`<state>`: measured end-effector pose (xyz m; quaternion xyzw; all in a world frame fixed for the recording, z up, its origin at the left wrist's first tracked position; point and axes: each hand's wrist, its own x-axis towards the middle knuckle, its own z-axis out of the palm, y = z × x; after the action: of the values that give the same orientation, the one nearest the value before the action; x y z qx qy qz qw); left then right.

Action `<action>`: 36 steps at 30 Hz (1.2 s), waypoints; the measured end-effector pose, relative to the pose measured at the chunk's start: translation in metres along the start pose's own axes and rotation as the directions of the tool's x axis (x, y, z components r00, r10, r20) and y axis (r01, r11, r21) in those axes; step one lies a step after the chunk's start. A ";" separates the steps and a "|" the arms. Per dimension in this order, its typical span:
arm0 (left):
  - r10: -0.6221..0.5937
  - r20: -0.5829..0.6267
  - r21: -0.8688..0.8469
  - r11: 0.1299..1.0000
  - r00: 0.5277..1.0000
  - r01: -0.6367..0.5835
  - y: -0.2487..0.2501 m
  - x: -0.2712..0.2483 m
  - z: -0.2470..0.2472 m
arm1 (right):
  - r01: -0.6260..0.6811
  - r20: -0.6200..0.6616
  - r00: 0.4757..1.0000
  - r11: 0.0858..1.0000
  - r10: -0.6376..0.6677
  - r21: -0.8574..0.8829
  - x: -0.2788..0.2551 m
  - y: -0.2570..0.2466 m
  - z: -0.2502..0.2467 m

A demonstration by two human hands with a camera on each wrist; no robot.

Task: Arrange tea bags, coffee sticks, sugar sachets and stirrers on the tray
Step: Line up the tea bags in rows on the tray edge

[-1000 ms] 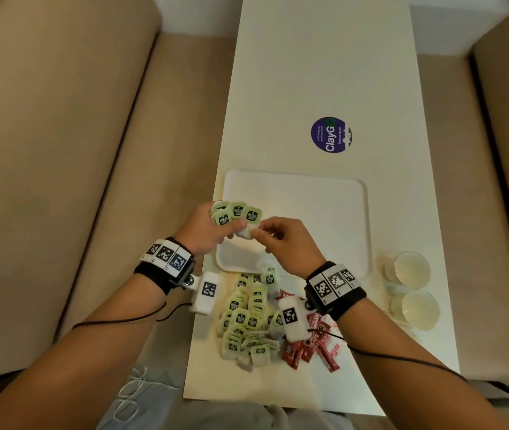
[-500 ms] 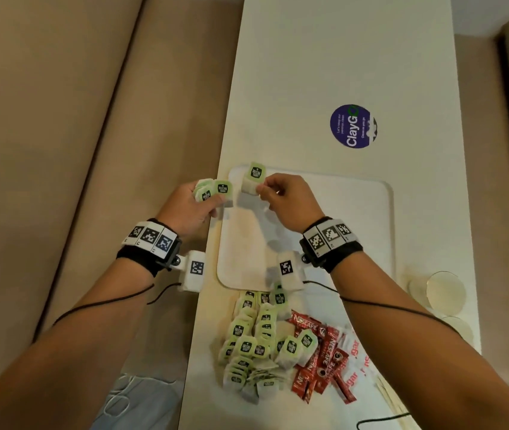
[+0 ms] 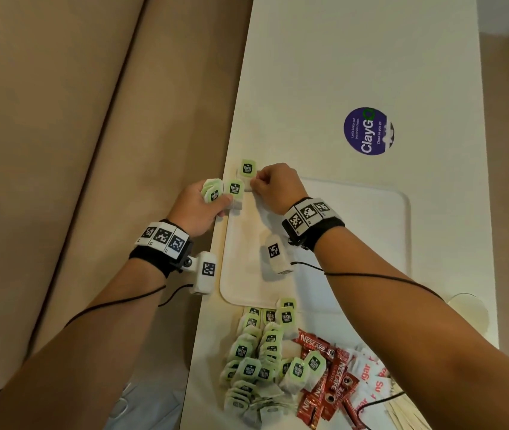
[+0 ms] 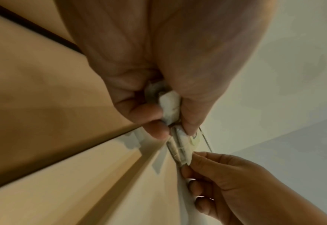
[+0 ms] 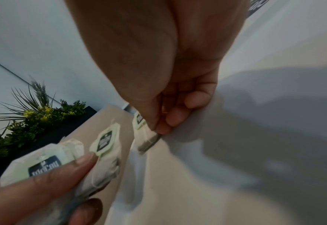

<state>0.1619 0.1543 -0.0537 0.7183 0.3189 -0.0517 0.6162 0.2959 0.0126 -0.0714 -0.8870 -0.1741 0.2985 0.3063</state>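
A white tray [image 3: 355, 237] lies on the long white table [image 3: 355, 57]. My right hand [image 3: 273, 187] pinches one green-tagged tea bag [image 3: 247, 169] at the tray's far left corner; the right wrist view shows that tea bag [image 5: 140, 121] held by thumb and fingertips. My left hand [image 3: 198, 209] grips a small bunch of tea bags [image 3: 223, 192] at the tray's left edge, also seen as tea bags [image 5: 49, 161] under its thumb. A heap of tea bags [image 3: 259, 361] lies near me, with red coffee sticks [image 3: 327, 380] and white sugar sachets [image 3: 368, 377] to its right.
Pale stirrers [image 3: 408, 411] lie at the table's near right corner. A paper cup [image 3: 467, 308] shows behind my right forearm. A round purple sticker [image 3: 368, 131] sits beyond the tray. Beige cushions [image 3: 76, 150] flank the table's left side. A plant [image 5: 33, 109] appears in the right wrist view.
Both hands have moved away from me along the tray's left side. My right hand took one tea bag from the left hand's bunch and carried it to the far left corner.
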 end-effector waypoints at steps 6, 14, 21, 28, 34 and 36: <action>-0.013 -0.054 -0.035 0.999 0.998 0.011 0.001 0.005 0.004 | -0.050 -0.049 0.998 0.999 0.050 -0.013 0.005 -0.002 0.001; -0.010 -0.052 -0.030 1.000 0.999 0.008 0.000 0.007 0.007 | -0.027 -0.119 0.992 1.000 0.027 0.003 -0.002 -0.005 0.001; -0.007 -0.071 -0.053 0.999 0.997 0.003 -0.002 0.013 0.005 | -0.037 -0.163 0.985 0.994 0.054 0.104 -0.004 -0.003 -0.002; -0.013 -0.054 -0.097 0.995 0.998 0.008 -0.001 0.016 0.007 | 0.068 -0.002 0.998 0.960 -0.070 0.272 -0.039 0.010 0.001; -0.034 -0.021 -0.148 0.988 0.999 0.030 0.005 0.016 0.021 | 0.110 -0.031 0.994 0.952 -0.105 0.285 -0.045 0.020 0.007; -0.031 -0.030 -0.153 0.988 0.999 0.026 0.008 0.018 0.022 | 0.106 -0.047 0.994 0.955 -0.096 0.278 -0.040 0.022 0.006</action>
<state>0.1872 0.1413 -0.0602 0.6653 0.3419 -0.0245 0.6633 0.2641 -0.0213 -0.0725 -0.8295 -0.1702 0.2894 0.4463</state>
